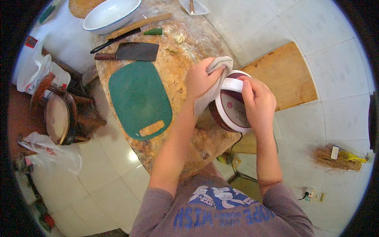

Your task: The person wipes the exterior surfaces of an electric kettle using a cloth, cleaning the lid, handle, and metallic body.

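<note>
A round maroon-and-white pot-like appliance (235, 108) with a white handle (232, 84) is at the right edge of the worn wooden table (189, 138). My right hand (259, 103) is closed round that handle from the right side. A grey-white cloth (206, 102) is bunched in my left hand (201, 78), which presses it against the appliance's far left side. Part of the cloth sticks up past my fingers, and another part hangs along my wrist. My hands and the cloth hide some of the appliance's rim. A dark cord shows below it.
A green cutting board (138, 96) lies left of my forearm. Beyond it are a cleaver (138, 51), a black-handled knife (114, 40), a cucumber piece (153, 31), a wooden stick (144, 24) and a white basin (110, 15). A wooden board (284, 77) leans at the right.
</note>
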`<action>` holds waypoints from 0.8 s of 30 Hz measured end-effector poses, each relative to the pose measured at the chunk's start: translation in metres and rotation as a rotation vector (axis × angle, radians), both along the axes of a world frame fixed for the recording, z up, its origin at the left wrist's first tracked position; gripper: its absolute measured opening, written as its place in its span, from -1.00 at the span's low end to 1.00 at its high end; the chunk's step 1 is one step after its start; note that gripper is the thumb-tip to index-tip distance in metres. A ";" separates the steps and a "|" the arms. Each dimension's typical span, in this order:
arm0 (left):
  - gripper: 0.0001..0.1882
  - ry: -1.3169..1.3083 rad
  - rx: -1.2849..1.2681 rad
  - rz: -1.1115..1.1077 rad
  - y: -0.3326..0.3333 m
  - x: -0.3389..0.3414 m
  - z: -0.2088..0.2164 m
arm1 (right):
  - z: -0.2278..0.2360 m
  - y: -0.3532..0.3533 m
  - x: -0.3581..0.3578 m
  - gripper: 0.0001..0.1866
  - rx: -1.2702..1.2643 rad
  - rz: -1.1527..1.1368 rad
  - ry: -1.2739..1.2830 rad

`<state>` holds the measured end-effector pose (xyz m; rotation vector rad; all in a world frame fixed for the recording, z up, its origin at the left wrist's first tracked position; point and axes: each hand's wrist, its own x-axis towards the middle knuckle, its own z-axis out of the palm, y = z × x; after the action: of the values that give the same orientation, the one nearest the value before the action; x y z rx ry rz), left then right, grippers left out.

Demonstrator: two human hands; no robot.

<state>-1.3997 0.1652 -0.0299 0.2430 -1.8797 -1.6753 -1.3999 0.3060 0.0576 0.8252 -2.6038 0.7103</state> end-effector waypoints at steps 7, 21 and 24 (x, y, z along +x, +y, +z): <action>-0.74 -0.145 -0.035 0.418 0.076 0.081 -0.049 | -0.003 -0.002 0.004 -0.75 0.009 -0.057 -0.015; -0.71 0.234 0.213 0.195 0.052 0.037 -0.061 | -0.010 0.005 -0.004 -0.72 -0.004 -0.027 0.016; -0.68 0.098 0.447 0.108 0.049 0.018 -0.120 | -0.008 0.002 0.000 -0.72 -0.001 -0.047 -0.019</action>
<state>-1.3818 0.2144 -0.1498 0.4249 -1.3782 -1.9756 -1.3998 0.3085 0.0496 0.7578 -2.6303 0.7103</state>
